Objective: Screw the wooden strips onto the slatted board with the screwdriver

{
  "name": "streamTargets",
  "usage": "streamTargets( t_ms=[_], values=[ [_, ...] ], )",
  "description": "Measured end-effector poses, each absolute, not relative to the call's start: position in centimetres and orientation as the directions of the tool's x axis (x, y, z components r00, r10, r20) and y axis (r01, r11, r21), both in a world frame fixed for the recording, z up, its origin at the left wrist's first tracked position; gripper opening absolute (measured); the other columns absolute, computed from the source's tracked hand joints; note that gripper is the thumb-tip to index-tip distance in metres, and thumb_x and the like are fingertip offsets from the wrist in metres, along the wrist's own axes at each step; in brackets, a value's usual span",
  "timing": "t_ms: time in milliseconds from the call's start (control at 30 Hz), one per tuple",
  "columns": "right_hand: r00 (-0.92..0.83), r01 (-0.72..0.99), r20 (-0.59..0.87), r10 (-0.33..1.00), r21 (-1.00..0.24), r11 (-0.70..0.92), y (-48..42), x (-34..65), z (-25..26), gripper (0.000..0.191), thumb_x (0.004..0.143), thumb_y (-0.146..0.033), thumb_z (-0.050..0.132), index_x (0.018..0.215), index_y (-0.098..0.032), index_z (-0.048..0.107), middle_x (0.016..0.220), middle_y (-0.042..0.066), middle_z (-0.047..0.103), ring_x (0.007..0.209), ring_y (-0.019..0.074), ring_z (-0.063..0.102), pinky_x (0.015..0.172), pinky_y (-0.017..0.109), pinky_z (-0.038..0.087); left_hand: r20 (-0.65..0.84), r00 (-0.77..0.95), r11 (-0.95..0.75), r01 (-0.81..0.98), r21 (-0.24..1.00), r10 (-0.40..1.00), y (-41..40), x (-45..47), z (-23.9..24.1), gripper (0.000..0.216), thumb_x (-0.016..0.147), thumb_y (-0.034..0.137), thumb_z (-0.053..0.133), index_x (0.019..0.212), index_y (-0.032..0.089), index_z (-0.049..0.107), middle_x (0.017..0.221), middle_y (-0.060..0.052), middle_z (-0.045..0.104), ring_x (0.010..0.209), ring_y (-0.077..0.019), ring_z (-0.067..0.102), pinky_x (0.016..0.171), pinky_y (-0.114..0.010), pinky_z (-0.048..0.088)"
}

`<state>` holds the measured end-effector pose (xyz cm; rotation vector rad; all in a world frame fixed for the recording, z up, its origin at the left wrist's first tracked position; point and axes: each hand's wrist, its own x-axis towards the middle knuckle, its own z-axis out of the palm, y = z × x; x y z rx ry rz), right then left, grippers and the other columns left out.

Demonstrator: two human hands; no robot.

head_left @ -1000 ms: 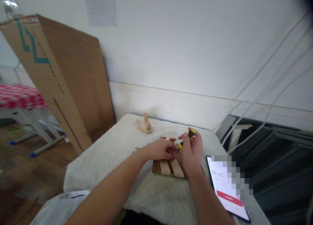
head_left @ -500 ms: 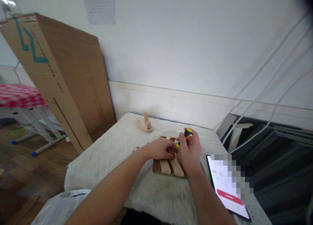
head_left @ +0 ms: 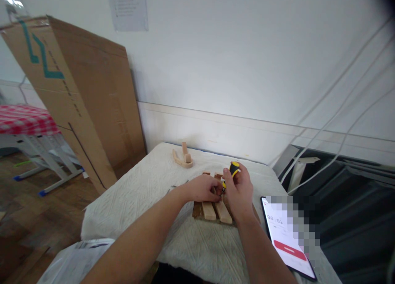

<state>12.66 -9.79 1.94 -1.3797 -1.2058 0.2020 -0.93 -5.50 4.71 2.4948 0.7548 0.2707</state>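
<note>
My right hand point(head_left: 241, 189) is wrapped around a yellow and black screwdriver point(head_left: 235, 167), its handle up and its shaft slanting down to the left. Curled fingers of my left hand point(head_left: 203, 188) pinch together by the screwdriver's lower end; what lies between them is hidden. Beneath both hands is a brown wooden board point(head_left: 198, 210) bearing pale wooden strips, among them a left strip point(head_left: 209, 211) and a right strip point(head_left: 223, 212). The screwdriver's tip meets the work near the right strip, behind my fingers.
A curved wooden piece point(head_left: 183, 160) stands at the back of the cloth-covered table point(head_left: 138, 197). Small thin metal pieces point(head_left: 174, 186) lie left of the board. To the right rests a phone point(head_left: 288, 238) showing a timer. A tall cardboard box point(head_left: 95, 91) stands at the left.
The screwdriver handle has shifted slightly left and stands a little more upright in my right hand. My left hand stays nearly still at the tip.
</note>
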Motion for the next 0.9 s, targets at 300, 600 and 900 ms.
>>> streamTargets(
  t_ms=[300, 600, 900],
  values=[
    [0.307, 0.402, 0.532, 0.789, -0.824, 0.399, -9.92, 12.84, 1.77, 0.033, 0.088, -0.039, 0.04, 0.101, -0.02, 0.064, 0.079, 0.002, 0.066, 0.073, 0.018, 0.061, 0.068, 0.031, 0.048, 0.062, 0.825, -0.73, 0.459, 0.506, 0.562, -5.12, -0.86, 3.98, 0.009, 0.073, 0.023, 0.065, 0.073, 0.014, 0.065, 0.06, 0.002, 0.059, 0.056, -0.0103, 0.051, 0.052, -0.02, 0.033],
    [0.323, 0.431, 0.507, 0.799, -0.831, 0.352, -9.62, 12.91, 1.59, 0.03, 0.078, -0.042, 0.057, 0.096, -0.019, 0.062, 0.08, 0.002, 0.065, 0.06, 0.015, 0.059, 0.054, 0.028, 0.049, 0.104, 0.796, -0.684, 0.435, 0.585, 0.596, -5.34, -1.05, 4.33, 0.025, 0.075, 0.036, 0.066, 0.074, 0.011, 0.067, 0.057, 0.002, 0.055, 0.054, -0.0096, 0.046, 0.051, -0.021, 0.032],
    [0.273, 0.536, 0.587, 0.762, -0.751, 0.386, -9.58, 13.33, 1.57, 0.03, 0.077, -0.034, 0.057, 0.1, -0.018, 0.064, 0.084, 0.004, 0.064, 0.071, 0.0177, 0.058, 0.066, 0.033, 0.049, 0.171, 0.715, -0.562, 0.353, 0.748, 0.677, -5.31, -0.9, 3.88, 0.012, 0.073, 0.018, 0.06, 0.081, 0.011, 0.064, 0.061, 0.003, 0.056, 0.057, -0.0094, 0.049, 0.052, -0.018, 0.035]
  ],
)
